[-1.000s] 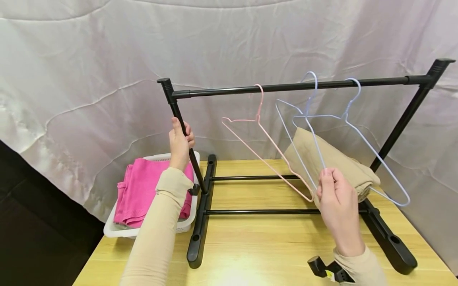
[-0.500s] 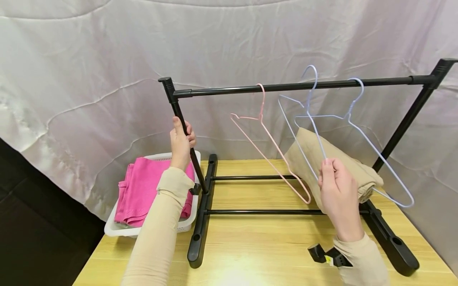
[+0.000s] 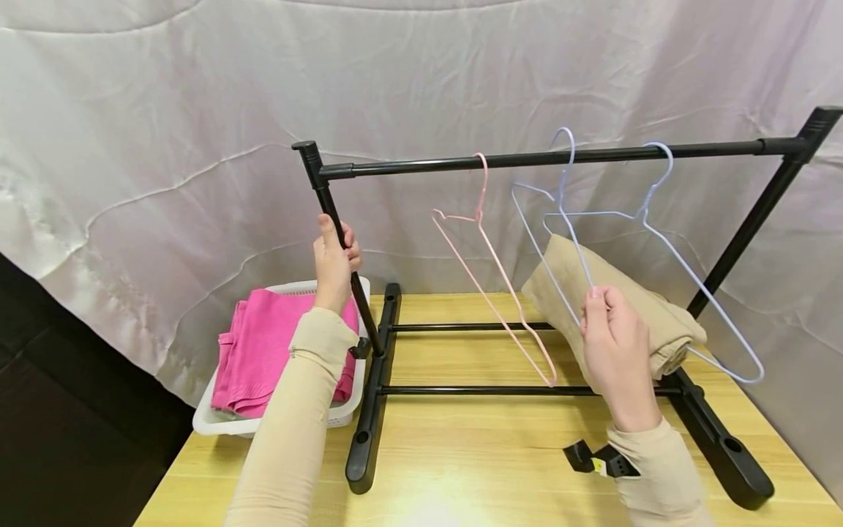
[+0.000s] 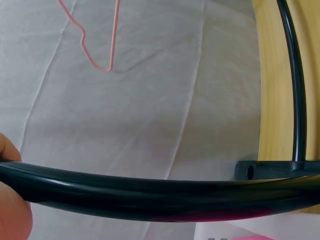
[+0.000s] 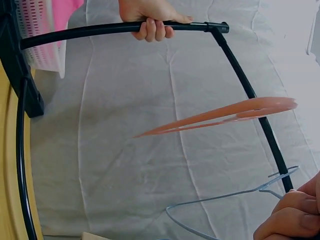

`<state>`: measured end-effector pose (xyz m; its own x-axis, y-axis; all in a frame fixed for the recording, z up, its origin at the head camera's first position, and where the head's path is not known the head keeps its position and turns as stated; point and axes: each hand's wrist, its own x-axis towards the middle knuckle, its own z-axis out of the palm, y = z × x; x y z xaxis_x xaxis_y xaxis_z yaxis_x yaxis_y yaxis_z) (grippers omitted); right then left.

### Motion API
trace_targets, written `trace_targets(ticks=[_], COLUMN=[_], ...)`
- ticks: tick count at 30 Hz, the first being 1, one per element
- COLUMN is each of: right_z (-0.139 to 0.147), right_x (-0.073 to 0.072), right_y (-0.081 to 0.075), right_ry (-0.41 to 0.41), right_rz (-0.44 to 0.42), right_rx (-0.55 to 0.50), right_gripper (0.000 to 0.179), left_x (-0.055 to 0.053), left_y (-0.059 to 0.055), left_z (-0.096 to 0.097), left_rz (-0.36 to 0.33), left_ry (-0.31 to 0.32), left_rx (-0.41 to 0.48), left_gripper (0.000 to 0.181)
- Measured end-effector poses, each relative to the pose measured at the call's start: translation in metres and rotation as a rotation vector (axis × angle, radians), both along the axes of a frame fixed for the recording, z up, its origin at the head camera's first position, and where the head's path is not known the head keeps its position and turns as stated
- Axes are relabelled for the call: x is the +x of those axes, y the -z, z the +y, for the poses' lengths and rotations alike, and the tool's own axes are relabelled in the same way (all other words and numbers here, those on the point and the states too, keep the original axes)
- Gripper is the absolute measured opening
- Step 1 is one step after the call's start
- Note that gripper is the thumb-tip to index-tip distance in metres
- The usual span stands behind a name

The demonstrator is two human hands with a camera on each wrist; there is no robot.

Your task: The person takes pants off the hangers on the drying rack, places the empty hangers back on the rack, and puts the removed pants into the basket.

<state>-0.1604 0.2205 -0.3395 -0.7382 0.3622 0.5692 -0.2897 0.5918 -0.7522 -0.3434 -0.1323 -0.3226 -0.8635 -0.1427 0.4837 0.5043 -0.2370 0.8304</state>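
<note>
My left hand [image 3: 334, 265] grips the left upright of a black clothes rack [image 3: 421, 167], its fingers wrapped round the tube. With my right hand [image 3: 615, 344] I pinch the near side of a blue hanger [image 3: 573, 238], whose hook is at the top rail. To its left a pink hanger [image 3: 495, 265] hangs on the rail, swung at an angle. Another blue hanger [image 3: 685, 256] hangs to the right. Behind my right hand a folded beige cloth [image 3: 612, 296] rests against the rack's right side, partly covered by the hand and hangers.
A white basket [image 3: 209, 426] with folded pink cloth [image 3: 266, 351] stands left of the rack on the wooden table [image 3: 461, 446]. The rack's black feet [image 3: 361, 454] and lower bars cross the tabletop. A pale curtain [image 3: 197, 132] hangs behind.
My right hand has risen slightly, and the blue hanger's hook has lifted, then come back down a little left. The pink hanger has swung to a narrower angle. My left hand stays put.
</note>
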Motion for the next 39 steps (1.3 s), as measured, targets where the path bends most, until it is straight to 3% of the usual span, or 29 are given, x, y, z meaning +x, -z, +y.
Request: trace_targets(ticks=[12, 22, 28, 39], right_z=[-0.001, -0.007, -0.012, -0.017], right_x=[-0.006, -0.01, -0.009, -0.002], right_y=[0.007, 0.013, 0.018, 0.023], right_ry=[0.001, -0.06, -0.098, -0.093], right_rz=[-0.039, -0.025, -0.037, -0.073], right_rx=[0.011, 0.007, 0.019, 0.102], right_gripper=[0.041, 0.037, 0.035, 0.033], left_x=[0.002, 0.002, 0.001, 0.002], left_y=[-0.001, -0.001, 0.0, 0.0], left_z=[0.001, 0.002, 0.001, 0.001], left_rz=[0.002, 0.007, 0.013, 0.011], left_ry=[0.002, 0.001, -0.002, 0.002], left_rx=[-0.009, -0.003, -0.013, -0.012], left_gripper=[0.062, 0.062, 0.062, 0.062])
